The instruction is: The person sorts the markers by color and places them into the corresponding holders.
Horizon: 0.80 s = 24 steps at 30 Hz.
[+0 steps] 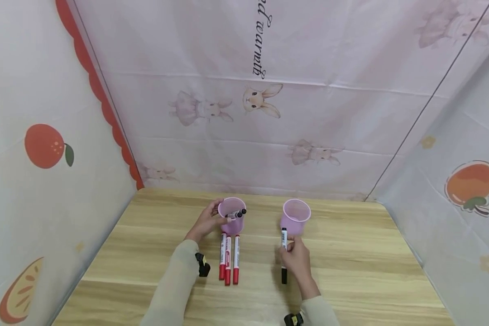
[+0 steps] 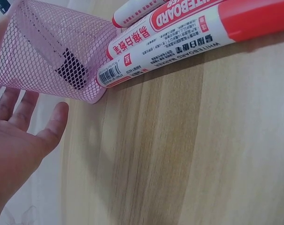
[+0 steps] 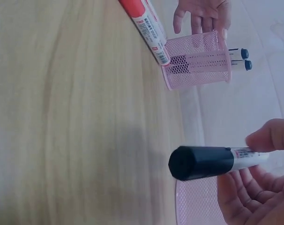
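Observation:
My left hand point(image 1: 207, 222) holds the left pink mesh pen cup point(image 1: 236, 225), thumb near its rim and fingers along the far side. Two black-ended whiteboard markers point(image 3: 242, 64) lean inside that cup, their ends poking out past the rim. In front of the right pink mesh cup point(image 1: 296, 222), my right hand point(image 1: 298, 260) pinches a black whiteboard marker point(image 1: 284, 275) between thumb and fingers. One end of this marker points toward the right cup, and the black cap point(image 3: 203, 162) faces the right wrist camera. Nothing shows inside the right cup.
Three red whiteboard markers point(image 1: 228, 260) lie side by side on the wooden table point(image 1: 350, 271), just in front of the left cup. Behind the table hangs a pink printed cloth point(image 1: 228, 158). White printed cloths point(image 1: 98, 190) stand along both sides.

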{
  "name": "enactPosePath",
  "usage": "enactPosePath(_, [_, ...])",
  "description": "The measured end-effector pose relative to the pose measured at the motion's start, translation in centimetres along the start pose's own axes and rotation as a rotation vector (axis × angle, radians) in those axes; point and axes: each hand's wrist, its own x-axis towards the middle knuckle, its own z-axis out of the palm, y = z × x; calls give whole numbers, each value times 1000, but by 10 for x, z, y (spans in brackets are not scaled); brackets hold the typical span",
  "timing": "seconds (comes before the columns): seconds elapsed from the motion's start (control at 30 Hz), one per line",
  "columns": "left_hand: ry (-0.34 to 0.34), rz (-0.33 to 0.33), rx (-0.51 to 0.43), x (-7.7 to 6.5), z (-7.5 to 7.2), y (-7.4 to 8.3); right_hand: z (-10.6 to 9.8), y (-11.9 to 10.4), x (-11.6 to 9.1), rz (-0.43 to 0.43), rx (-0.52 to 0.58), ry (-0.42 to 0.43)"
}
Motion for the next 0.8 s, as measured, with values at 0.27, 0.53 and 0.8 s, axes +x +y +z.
enactPosePath(0.27, [-39, -11, -34, 0, -1, 6, 0, -9, 12, -40, 107, 82])
enactPosePath(0.53, [-86, -23, -45, -12, -2, 29, 5, -18, 25, -66, 327, 85])
enactPosePath(0.8, [-73, -20, -53, -14, -1, 32, -3, -46, 29, -12, 491, 34])
